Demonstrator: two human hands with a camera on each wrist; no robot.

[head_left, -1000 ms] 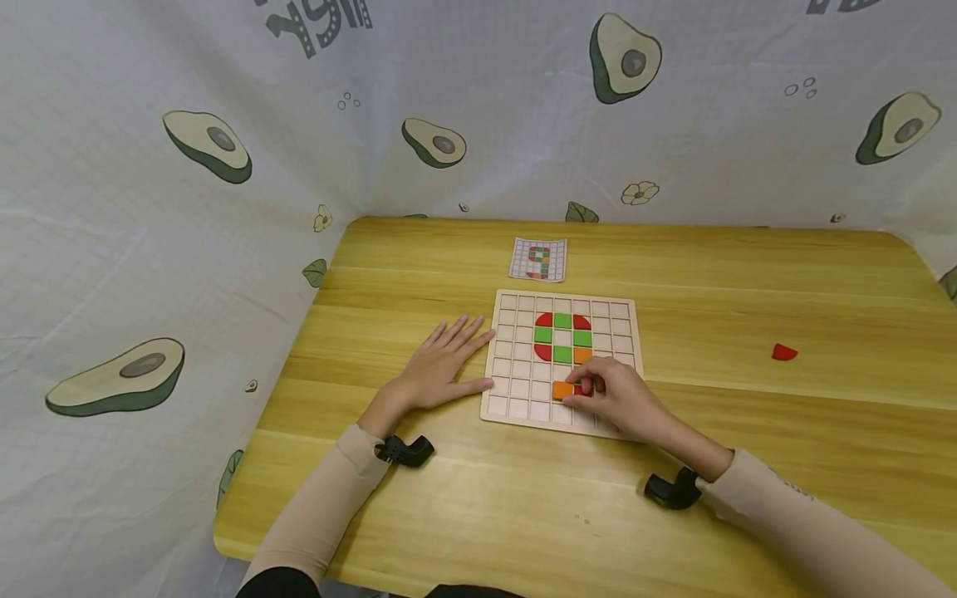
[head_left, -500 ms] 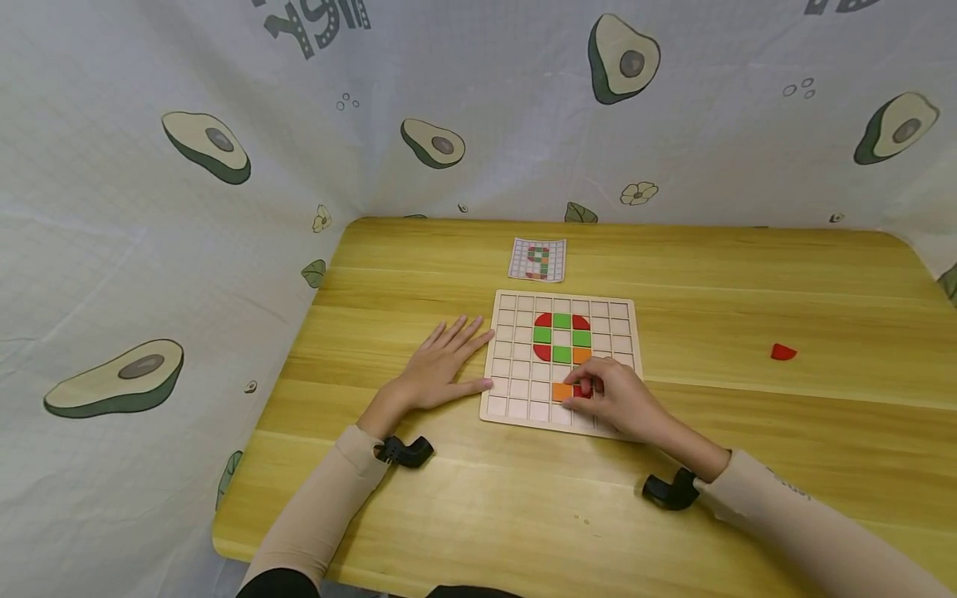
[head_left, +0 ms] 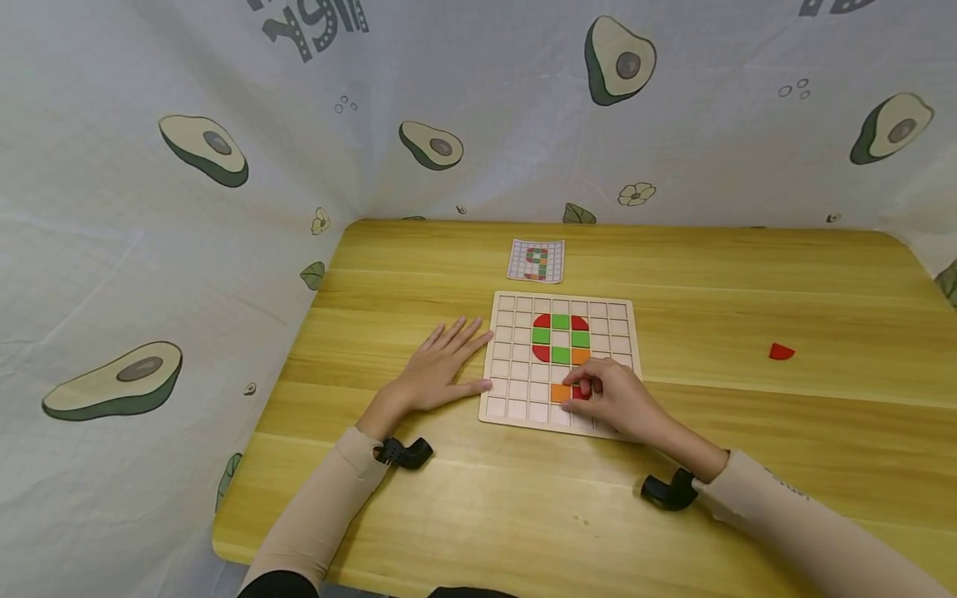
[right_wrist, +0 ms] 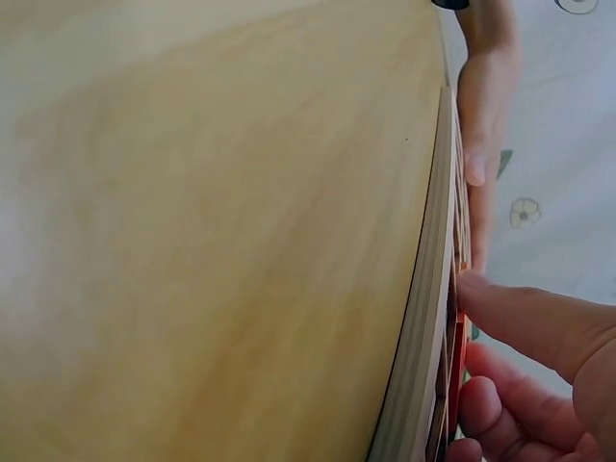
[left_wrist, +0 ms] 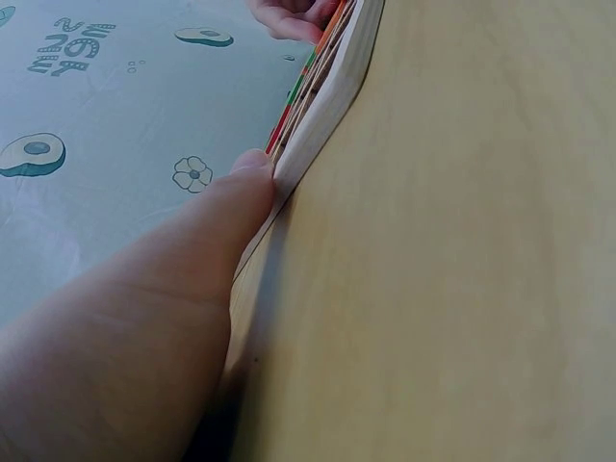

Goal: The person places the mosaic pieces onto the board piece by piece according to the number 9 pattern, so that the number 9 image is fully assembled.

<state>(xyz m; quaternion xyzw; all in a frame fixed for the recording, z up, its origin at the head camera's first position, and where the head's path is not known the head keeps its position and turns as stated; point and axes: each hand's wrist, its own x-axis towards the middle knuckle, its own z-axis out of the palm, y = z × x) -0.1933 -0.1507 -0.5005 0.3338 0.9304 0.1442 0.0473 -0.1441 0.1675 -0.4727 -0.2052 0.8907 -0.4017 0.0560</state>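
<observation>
In the head view, a light wooden grid board [head_left: 517, 368] lies on the table, with red, green and orange tiles set in its upper middle cells. My left hand [head_left: 441, 370] lies flat at its left side, fingers spread, with the thumb and a fingertip touching the edge. My right hand [head_left: 619, 397] is over the lower part of the board. Its thumb and index finger pinch an orange square tile [head_left: 560, 394] that lies level in a cell. Right of that tile, a red piece [head_left: 581, 394] is partly hidden under the curled fingers.
A small printed card [head_left: 536, 262] with a coloured grid pattern lies behind the board. A loose red rounded piece [head_left: 781, 352] is on the wooden table [head_left: 748, 291] at the right. A white avocado-print cloth [head_left: 508, 108] hangs behind the table.
The orange tile has shifted slightly down and left and now lies flat in its cell, with the right thumb and index finger still at it. The left hand stays in place.
</observation>
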